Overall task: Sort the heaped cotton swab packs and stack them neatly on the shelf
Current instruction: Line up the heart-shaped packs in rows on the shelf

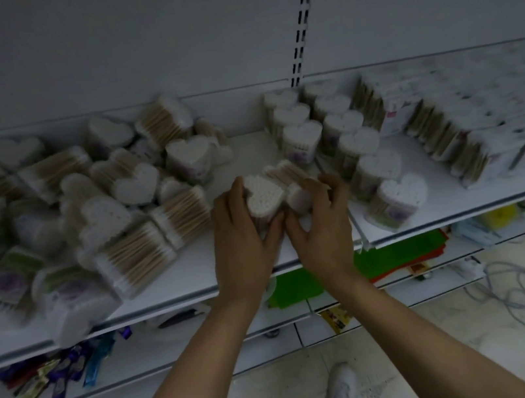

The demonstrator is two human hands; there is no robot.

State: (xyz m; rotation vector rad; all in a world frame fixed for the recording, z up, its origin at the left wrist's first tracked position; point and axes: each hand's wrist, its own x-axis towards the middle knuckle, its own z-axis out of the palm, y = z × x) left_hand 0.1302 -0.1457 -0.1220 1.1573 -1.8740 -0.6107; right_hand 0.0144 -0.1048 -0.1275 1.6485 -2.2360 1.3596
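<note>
Heart-shaped swab pack (262, 195) mid-shelf (248, 147), left hand (243, 239) fingers curled round it. Second pack (298, 197) touching at 3 o'clock, right hand (326, 228) fingers clamped on it. Heap (101, 207) at 9 o'clock, neat rows (349, 147) at 2.

We count two hands, a left hand (243, 236) and a right hand (324, 227), gripping two heart-shaped clear packs of white-tipped cotton swabs (262, 195). Two neat rows (359, 145) hold three and six more; the heap (101, 207) blurs past counting. We see two white shoes (343, 389).
</note>
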